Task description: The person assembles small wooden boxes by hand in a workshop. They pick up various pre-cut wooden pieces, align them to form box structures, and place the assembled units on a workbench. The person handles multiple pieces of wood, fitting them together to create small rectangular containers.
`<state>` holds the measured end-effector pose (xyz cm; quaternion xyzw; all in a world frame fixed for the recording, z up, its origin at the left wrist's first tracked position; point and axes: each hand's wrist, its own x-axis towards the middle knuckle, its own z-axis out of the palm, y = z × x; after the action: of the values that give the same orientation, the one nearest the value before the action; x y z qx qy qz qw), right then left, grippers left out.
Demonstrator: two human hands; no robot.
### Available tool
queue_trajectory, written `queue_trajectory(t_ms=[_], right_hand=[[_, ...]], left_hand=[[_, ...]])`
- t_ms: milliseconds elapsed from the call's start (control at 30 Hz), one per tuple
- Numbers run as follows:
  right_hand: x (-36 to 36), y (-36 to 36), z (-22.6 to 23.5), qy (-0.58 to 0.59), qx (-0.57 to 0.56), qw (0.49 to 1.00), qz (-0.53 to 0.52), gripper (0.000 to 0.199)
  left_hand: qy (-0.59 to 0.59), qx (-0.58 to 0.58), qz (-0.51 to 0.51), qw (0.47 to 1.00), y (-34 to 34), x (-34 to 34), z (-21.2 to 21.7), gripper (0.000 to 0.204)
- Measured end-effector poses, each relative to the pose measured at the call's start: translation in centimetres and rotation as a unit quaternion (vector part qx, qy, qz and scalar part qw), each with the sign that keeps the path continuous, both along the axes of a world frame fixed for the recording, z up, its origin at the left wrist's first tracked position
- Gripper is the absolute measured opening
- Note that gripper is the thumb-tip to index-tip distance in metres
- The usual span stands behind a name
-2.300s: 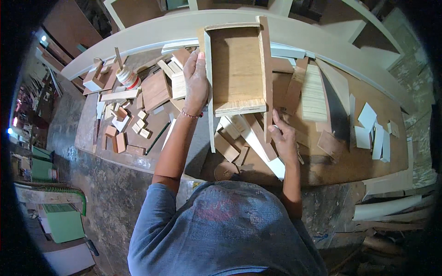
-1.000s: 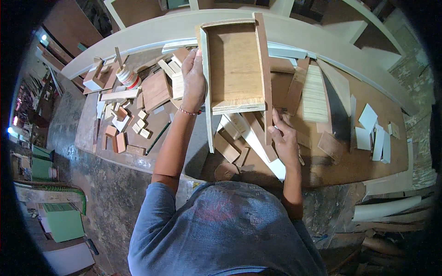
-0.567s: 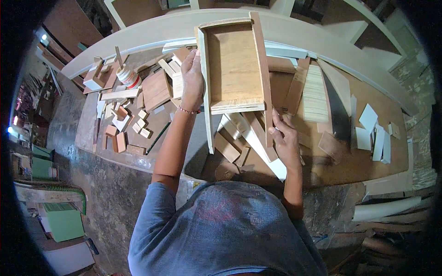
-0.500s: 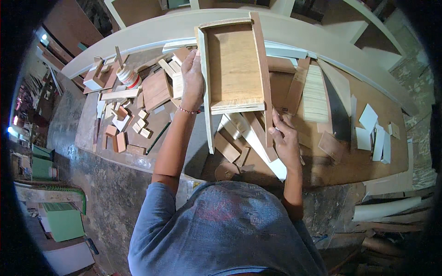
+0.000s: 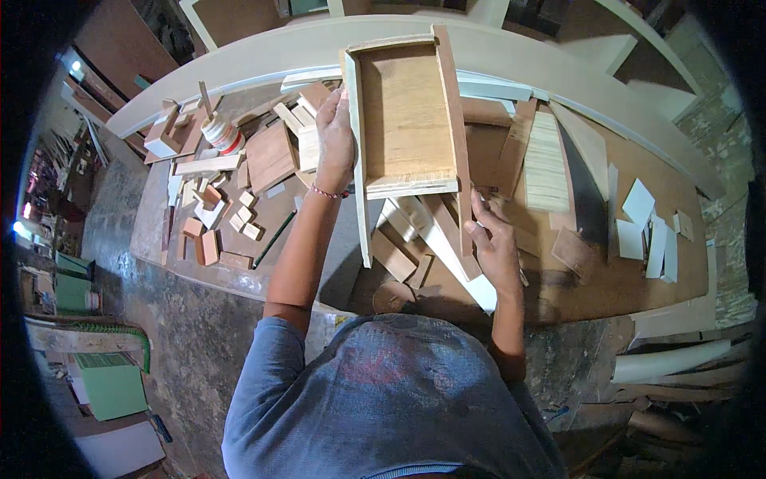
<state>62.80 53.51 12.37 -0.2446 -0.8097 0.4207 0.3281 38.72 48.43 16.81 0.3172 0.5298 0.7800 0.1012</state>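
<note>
Between both hands I hold a small open wooden box frame up above the workbench. Its floor is plain light wood, and its two long side boards run on past the near end board. My left hand is closed round the pale left side board, fingers partly hidden behind it. Lower down, my right hand pinches the projecting end of the brown right side board. Under the box lie loose wood strips, a white-faced strip and a round brown disc.
The workbench carries many small wood blocks at left, a white-and-red glue tub with a stick in it, and a dark pencil-like rod. White offcuts lie at right. A long curved pale panel borders the far side.
The box has tipped very slightly, its far end dropping a little in view. Both hands keep their hold in nearly the same places.
</note>
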Motion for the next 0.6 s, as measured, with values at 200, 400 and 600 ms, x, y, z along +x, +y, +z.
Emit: queue_trajectory(t_ms=[200, 400, 600], right_hand=[[0.5, 1.2, -2.1, 0.051, -0.065, 0.996, -0.031, 0.042], [3.3, 4.9, -5.0, 0.006, -0.074, 0.986, -0.150, 0.042], [2.2, 4.1, -4.5, -0.022, 0.013, 0.972, -0.232, 0.037]], left_hand=[[0.005, -0.036, 0.018, 0.999, 1.0, 0.5, -1.5, 0.026], [-0.057, -0.050, -0.014, 0.997, 1.8, 0.1, -5.0, 0.027], [-0.098, -0.044, -0.011, 0.994, 3.2, 1.0, -7.4, 0.029]])
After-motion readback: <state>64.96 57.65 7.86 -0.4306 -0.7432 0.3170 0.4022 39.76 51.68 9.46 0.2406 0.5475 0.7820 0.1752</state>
